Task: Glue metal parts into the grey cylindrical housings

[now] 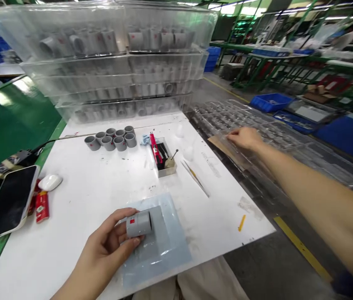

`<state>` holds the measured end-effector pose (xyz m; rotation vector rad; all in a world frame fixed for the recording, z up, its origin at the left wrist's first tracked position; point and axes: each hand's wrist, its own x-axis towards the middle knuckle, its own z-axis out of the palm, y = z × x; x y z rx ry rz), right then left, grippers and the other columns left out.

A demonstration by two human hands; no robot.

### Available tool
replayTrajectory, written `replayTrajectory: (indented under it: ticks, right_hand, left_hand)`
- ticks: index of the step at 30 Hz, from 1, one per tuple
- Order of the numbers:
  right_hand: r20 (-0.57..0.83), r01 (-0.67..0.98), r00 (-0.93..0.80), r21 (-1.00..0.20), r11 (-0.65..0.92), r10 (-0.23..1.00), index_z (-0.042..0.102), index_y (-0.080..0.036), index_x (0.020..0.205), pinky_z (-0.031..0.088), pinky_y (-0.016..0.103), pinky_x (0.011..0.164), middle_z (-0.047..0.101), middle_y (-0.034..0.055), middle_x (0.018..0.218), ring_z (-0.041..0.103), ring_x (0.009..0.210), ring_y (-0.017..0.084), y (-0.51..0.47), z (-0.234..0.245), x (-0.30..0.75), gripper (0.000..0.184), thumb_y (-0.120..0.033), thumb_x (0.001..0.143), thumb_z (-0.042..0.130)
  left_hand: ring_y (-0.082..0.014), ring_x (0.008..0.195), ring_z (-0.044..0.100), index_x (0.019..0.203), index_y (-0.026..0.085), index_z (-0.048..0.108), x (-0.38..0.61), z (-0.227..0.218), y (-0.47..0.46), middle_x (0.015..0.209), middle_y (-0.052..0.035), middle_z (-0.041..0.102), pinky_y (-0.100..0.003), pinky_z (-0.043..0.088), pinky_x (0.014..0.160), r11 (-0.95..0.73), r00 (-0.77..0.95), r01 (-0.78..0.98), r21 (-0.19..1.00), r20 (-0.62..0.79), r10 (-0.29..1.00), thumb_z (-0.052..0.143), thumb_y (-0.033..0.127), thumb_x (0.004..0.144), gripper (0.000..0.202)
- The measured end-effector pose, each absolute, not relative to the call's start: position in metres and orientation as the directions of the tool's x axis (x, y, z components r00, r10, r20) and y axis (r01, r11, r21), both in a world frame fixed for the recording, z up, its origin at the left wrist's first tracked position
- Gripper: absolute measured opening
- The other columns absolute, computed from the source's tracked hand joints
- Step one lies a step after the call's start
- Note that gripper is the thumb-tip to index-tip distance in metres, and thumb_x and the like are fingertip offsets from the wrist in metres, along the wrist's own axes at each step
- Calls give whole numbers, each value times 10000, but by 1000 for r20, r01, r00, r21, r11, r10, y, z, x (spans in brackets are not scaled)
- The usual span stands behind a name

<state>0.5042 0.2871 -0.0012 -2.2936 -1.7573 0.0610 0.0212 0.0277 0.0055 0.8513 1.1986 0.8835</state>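
My left hand (109, 246) holds a short grey plastic pipe sleeve (137, 225) with a red mark, thumb below and fingers above. The sleeve lies on its side over a light-blue mat (175, 250) under clear film, its open end facing right. Beyond the table's right edge, my right hand (247, 138) reaches out with fingers pinched together by a brown cardboard sheet (223, 148) and clear plastic. What sits between those fingertips cannot be made out. Farther back on the white table (101, 183), several similar grey sleeves (109, 141) stand upright in a cluster.
A small tray (167, 171) holds a red pen-like tool (155, 148); tweezers (195, 178) lie beside it. At left are a phone (8, 202), a red tube (42, 207) and a white object (50, 182). Clear bins of sleeves (123, 79) stack behind. Transparent trays (235, 114) lie right.
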Motion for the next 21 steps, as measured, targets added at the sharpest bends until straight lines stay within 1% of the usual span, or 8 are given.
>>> replayTrajectory:
  ticks: [3, 6, 8, 10, 11, 13, 17, 21]
  right_hand:
    - [191, 929, 300, -283, -241, 934, 756, -150, 1015, 584, 478, 892, 700, 48, 917, 697, 882, 303, 265, 11, 494, 134, -213, 1124, 801]
    - [291, 926, 220, -363, -105, 931, 780, -158, 1115, 559, 458, 813, 720, 98, 951, 681, 884, 342, 217, 23, 466, 102, -245, 1126, 728]
    - [299, 910, 66, -409, 65, 952, 796, -234, 1159, 556, 413, 746, 727, 73, 1039, 678, 868, 326, 175, 28, 437, 125, -318, 1096, 729]
    - [252, 843, -175, -461, 277, 952, 820, -299, 1090, 559, 371, 670, 716, 25, 1014, 682, 799, 292, 133, 31, 405, 173, -451, 1051, 745]
    - [243, 744, -360, -508, 434, 901, 802, -271, 1159, 561, 387, 677, 703, 53, 1031, 682, 831, 307, 116, 31, 389, 221, -446, 1086, 688]
    - [246, 628, -554, -503, 594, 795, 762, -235, 1217, 551, 412, 702, 683, 73, 989, 675, 868, 322, 91, 31, 363, 235, -353, 1139, 574]
    - [143, 662, -637, -401, 633, 757, 734, -193, 1170, 542, 425, 730, 669, 71, 967, 663, 891, 333, 77, 29, 342, 136, -207, 1058, 658]
    - [64, 712, -608, -397, 579, 791, 720, -202, 1212, 543, 430, 771, 670, 54, 997, 666, 952, 327, 78, 32, 343, 192, -211, 1023, 686]
  left_hand:
    - [-160, 944, 722, 1258, 280, 678, 19, 5, 27, 1036, -29, 788, -171, 593, 807, 428, 153, -145, 892, -408, 900, 904, 405, 817, 511]
    - [-177, 998, 717, 1256, 286, 682, 17, 2, 24, 1113, -47, 780, -189, 600, 825, 404, 136, -154, 902, -385, 913, 885, 405, 839, 478]
    - [-182, 1046, 706, 1225, 300, 702, 17, 0, 22, 1200, -46, 760, -184, 603, 837, 385, 121, -129, 914, -371, 921, 882, 409, 842, 436]
    - [-183, 1082, 695, 1193, 317, 720, 16, -1, 21, 1262, -31, 735, -174, 604, 846, 373, 105, -95, 923, -363, 926, 886, 403, 837, 402]
    - [-184, 1092, 692, 1189, 327, 722, 17, 0, 21, 1278, -24, 725, -171, 605, 847, 369, 97, -82, 926, -361, 927, 886, 396, 835, 396]
    - [-180, 1081, 695, 1183, 339, 723, 17, 0, 20, 1292, -16, 711, -166, 606, 834, 358, 87, -62, 932, -353, 932, 879, 382, 840, 379]
    - [-193, 1090, 693, 1160, 326, 740, 18, 1, 20, 1326, -31, 671, -172, 609, 817, 308, 91, -39, 951, -303, 949, 868, 341, 843, 342]
    - [-192, 1111, 685, 1168, 310, 745, 17, 1, 21, 1320, -38, 651, -178, 602, 865, 279, 105, -40, 959, -274, 956, 844, 298, 862, 322]
